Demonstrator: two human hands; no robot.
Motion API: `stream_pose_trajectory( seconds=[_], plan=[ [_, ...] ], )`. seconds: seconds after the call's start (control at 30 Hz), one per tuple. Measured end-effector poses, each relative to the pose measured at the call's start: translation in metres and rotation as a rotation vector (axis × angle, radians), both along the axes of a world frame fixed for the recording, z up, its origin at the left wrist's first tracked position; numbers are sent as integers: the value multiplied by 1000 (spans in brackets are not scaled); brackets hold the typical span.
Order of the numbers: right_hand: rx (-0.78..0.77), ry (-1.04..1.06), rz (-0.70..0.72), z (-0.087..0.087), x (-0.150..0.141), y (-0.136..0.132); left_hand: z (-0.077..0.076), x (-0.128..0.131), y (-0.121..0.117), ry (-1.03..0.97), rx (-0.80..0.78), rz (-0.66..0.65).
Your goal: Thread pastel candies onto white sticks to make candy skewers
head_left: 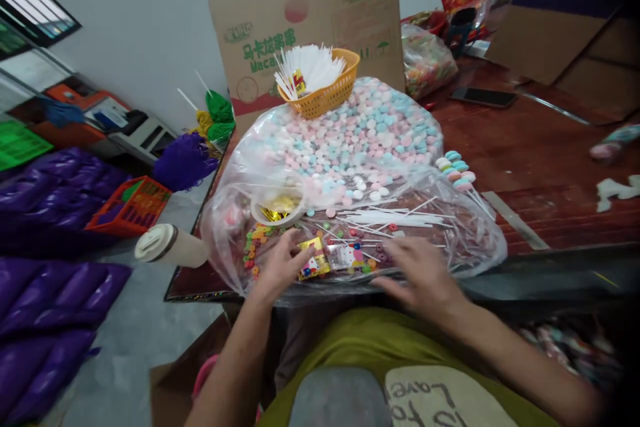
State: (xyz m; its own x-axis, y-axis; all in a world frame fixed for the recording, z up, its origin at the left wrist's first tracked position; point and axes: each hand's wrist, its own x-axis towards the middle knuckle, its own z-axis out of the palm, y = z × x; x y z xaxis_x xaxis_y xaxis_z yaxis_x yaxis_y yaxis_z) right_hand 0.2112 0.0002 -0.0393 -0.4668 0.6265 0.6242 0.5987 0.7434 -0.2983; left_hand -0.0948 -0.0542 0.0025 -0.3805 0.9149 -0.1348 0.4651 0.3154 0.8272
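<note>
My left hand (281, 265) rests low over a clear plastic bag (475, 247), fingers apart, its thumb side against or just beside a small gold packet (314, 259). To the right of that packet lies a small white-and-pink printed packet (347, 256). My right hand (419, 272) is spread, slightly blurred, near small purple ring-shaped candies (381, 253), with nothing visible in it. Orange and green ring candies (256, 240) lie left of my left hand. Beyond the hands are thin white sticks (395, 217), a round tub (278, 205) with gold wrappers, and a heap of pastel candies (345, 133).
An orange basket (325, 101) of white sticks stands behind the heap, before a large cardboard box (305, 0). Skewered pastel candies (456, 170) lie at right. A phone (483, 97) rests farther back. A lidded cup (170, 245) is at the table's left edge.
</note>
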Motion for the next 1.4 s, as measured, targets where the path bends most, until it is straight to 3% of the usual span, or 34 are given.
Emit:
stream_pose_trajectory(
  seconds=[0.1,0.2,0.27,0.37,0.5,0.6,0.7,0.8,0.87,0.93,1.07,1.13,1.27,1.4],
  plan=[
    [-204,-103,245,8,-87,-9,-17,26,3,-251,-13,102],
    [-462,142,297,6,-122,0,-10,39,12,-564,77,122],
    [-555,285,249,5,-116,15,5,39,15,-600,238,147],
    [-615,381,133,13,-83,27,25,47,18,-414,385,111],
    [-880,649,123,31,-49,11,31,88,29,-166,172,-293],
    [-961,777,95,36,-34,2,27,118,37,-138,38,-424],
    [-988,687,134,36,-19,8,23,126,41,-142,3,-579],
    [-865,530,181,35,-10,18,22,122,44,-76,-3,-755],
    [-716,483,135,33,-11,22,21,120,46,44,43,-716],
    [-619,450,100,31,-15,23,18,121,48,135,86,-598],
    [-556,416,45,25,-21,24,11,127,50,52,95,-515],
    [-598,445,49,24,-20,26,8,127,51,36,132,-542],
    [-861,592,155,26,-11,33,10,119,56,149,221,-631],
    [-1025,607,273,27,-7,42,14,110,60,168,195,-730]
  ],
)
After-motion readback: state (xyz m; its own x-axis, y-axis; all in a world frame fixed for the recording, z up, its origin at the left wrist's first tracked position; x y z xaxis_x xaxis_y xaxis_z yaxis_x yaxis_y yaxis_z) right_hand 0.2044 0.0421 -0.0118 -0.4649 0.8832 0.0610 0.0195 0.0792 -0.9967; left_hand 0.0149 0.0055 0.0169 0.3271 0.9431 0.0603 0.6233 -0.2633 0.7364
